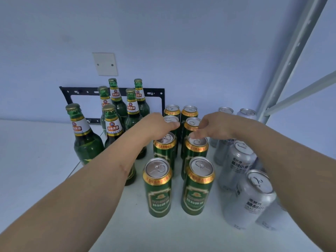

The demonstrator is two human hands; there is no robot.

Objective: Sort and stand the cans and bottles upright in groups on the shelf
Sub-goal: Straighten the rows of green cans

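Observation:
Green beer cans stand upright in two columns at the middle of the white shelf. My left hand reaches from above, its fingers curled over the top of a green can in the left column. My right hand comes in from the right and pinches the rim of the neighbouring green can. Two more green cans stand in front, untouched. Several green glass bottles stand upright in a group at the left. Silver cans stand grouped at the right.
A grey shelf upright with a diagonal brace rises at the right, behind the silver cans. On the wall behind are a white cover plate and a black metal bracket. The shelf surface stretches off to the left of the bottles.

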